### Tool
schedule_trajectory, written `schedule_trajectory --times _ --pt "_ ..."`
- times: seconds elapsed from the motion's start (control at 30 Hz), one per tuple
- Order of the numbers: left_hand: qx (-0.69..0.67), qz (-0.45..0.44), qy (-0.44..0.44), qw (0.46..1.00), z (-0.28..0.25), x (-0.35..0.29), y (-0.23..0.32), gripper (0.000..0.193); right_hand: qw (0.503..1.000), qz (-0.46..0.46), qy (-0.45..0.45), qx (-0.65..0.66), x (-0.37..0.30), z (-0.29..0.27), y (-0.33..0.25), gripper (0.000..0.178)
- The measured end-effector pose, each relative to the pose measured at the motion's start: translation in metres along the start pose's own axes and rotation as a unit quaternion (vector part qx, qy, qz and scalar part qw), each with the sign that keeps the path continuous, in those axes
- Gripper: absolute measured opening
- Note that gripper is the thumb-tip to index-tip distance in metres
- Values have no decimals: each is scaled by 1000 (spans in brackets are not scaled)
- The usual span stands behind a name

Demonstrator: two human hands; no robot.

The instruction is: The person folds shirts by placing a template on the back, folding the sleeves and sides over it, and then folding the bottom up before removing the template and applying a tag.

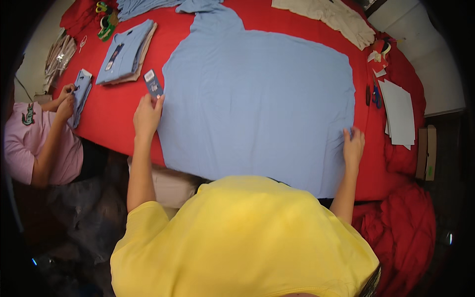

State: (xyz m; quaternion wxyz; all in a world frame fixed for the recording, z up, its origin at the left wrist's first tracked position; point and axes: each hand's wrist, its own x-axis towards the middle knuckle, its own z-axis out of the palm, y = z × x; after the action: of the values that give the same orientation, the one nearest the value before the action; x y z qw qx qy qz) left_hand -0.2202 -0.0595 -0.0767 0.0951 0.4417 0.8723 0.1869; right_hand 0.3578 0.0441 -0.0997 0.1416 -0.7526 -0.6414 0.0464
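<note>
A light blue shirt (pixel 262 94) lies spread across the red-covered table in front of me, its body toward me and a sleeve reaching to the far left. At its left edge, my left hand (pixel 147 119) has its fingers closed on the lower end of a dark blue hang tag (pixel 153 83) with a white label. My right hand (pixel 353 148) is at the shirt's right edge, fingers bent against the fabric; the fingertips are partly hidden, so a firm grip on it does not show clearly.
Folded blue shirts (pixel 126 52) are stacked at left, where a co-worker in pink (pixel 54 143) handles another folded shirt (pixel 81 96). White sheets (pixel 398 114) and blue-handled scissors (pixel 377 96) lie at right. Beige garments (pixel 326 17) are at the back; red cloth (pixel 401 232) hangs at lower right.
</note>
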Motion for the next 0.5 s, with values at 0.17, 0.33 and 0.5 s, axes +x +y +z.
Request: schedule_trajectory --times 0.17,0.33,0.5 --pt "20 52 -70 996 1 -69 -24 38 986 89 -113 -89 -100 -32 6 51" --pt "-384 -74 -69 918 31 -54 -64 38 996 63 -8 -56 -121 -21 12 55" --pt "-518 -113 -145 835 4 -77 -44 61 966 236 -104 -27 -142 -49 38 56"
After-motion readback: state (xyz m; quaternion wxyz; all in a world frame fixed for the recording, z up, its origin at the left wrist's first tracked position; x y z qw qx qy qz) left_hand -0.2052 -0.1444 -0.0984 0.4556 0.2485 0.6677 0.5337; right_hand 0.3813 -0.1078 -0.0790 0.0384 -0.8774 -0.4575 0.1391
